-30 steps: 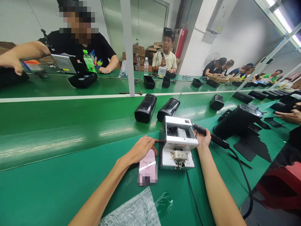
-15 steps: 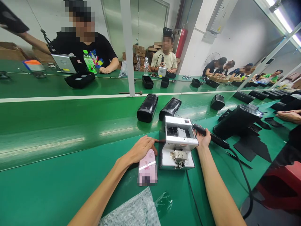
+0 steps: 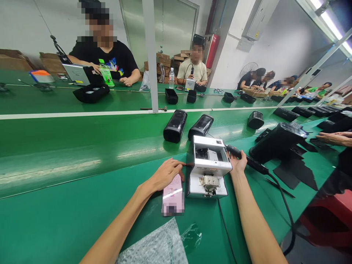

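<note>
My left hand (image 3: 164, 175) rests on the green bench, fingers loosely spread over the top of a pink phone (image 3: 172, 196), its fingertips close to a thin dark rod at the left side of a white screw feeder box (image 3: 208, 167). My right hand (image 3: 237, 161) is closed around a black electric screwdriver (image 3: 247, 159) just right of the box; its cable (image 3: 286, 212) trails off the bench edge. Two black cylindrical speakers (image 3: 175, 126) (image 3: 200, 127) lie on the belt behind the box.
A bubble-wrap sheet (image 3: 156, 245) lies at the near edge. A large black device (image 3: 276, 141) and flat black pads (image 3: 295, 172) sit to the right, near another person's hand (image 3: 328, 138). A white post (image 3: 151, 55) stands mid-belt. People sit across the belt with black parts.
The two black speakers have drifted right along the belt. The person opposite has pulled an outstretched arm back to the white device. My hands have stayed put.
</note>
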`<action>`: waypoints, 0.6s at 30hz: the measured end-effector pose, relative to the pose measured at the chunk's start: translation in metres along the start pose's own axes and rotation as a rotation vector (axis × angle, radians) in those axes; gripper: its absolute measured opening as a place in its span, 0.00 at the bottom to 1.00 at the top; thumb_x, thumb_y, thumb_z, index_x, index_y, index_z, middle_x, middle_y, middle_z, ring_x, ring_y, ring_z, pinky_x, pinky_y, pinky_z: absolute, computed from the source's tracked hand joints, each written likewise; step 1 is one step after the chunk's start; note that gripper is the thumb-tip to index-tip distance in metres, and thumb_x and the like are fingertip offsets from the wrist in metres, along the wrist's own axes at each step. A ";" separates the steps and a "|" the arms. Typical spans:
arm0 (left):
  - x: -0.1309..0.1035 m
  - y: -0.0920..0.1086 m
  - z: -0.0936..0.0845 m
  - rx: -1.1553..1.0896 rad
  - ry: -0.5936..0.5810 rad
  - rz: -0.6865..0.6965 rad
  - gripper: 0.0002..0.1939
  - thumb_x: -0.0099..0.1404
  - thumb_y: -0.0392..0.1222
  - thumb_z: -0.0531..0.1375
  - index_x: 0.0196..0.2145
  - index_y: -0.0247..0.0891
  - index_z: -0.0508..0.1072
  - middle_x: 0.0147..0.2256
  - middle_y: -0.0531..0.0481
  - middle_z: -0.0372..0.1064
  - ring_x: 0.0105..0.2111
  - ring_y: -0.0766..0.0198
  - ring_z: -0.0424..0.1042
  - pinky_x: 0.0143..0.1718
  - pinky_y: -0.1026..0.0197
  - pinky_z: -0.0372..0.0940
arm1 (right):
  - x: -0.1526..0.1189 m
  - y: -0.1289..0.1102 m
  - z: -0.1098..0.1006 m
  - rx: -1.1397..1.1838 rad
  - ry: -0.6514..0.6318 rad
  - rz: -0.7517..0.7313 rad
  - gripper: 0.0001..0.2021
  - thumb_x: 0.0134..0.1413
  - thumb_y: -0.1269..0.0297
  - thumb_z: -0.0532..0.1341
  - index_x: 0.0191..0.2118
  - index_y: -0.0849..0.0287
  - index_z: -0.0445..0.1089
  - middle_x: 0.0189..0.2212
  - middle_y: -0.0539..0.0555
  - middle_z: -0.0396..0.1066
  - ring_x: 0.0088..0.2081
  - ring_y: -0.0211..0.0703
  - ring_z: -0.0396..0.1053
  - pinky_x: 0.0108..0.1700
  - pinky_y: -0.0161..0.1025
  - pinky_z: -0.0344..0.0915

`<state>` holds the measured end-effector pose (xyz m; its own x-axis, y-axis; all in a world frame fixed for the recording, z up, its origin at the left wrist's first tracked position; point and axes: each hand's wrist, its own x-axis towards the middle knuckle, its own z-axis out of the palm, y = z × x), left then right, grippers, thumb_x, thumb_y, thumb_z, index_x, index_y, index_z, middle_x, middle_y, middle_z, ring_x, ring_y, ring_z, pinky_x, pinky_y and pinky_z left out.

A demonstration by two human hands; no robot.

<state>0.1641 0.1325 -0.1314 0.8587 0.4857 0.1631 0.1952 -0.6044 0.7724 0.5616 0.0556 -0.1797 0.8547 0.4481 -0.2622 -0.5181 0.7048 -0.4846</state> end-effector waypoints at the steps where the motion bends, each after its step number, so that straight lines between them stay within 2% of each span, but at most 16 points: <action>1: 0.000 0.000 0.000 0.003 0.005 0.000 0.16 0.86 0.55 0.63 0.49 0.39 0.83 0.58 0.42 0.79 0.66 0.46 0.73 0.76 0.31 0.56 | 0.000 0.000 0.000 0.003 0.002 0.001 0.11 0.87 0.59 0.70 0.55 0.63 0.75 0.52 0.60 0.75 0.46 0.56 0.79 0.47 0.49 0.85; 8: 0.000 -0.001 0.002 0.035 0.014 0.006 0.15 0.86 0.53 0.64 0.49 0.39 0.82 0.58 0.42 0.79 0.65 0.46 0.74 0.76 0.31 0.58 | -0.004 -0.001 0.004 0.034 0.032 0.002 0.10 0.87 0.60 0.70 0.55 0.63 0.75 0.52 0.59 0.75 0.46 0.55 0.79 0.47 0.49 0.85; 18: -0.002 -0.003 0.002 0.097 0.011 0.016 0.11 0.85 0.49 0.66 0.47 0.39 0.83 0.64 0.42 0.76 0.67 0.46 0.72 0.76 0.32 0.59 | -0.023 -0.005 0.017 0.032 0.117 0.003 0.10 0.88 0.61 0.69 0.56 0.63 0.75 0.52 0.59 0.75 0.45 0.54 0.79 0.45 0.47 0.85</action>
<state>0.1629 0.1320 -0.1349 0.8569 0.4821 0.1825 0.2266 -0.6702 0.7067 0.5437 0.0514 -0.1571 0.8504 0.3840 -0.3598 -0.5195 0.7217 -0.4575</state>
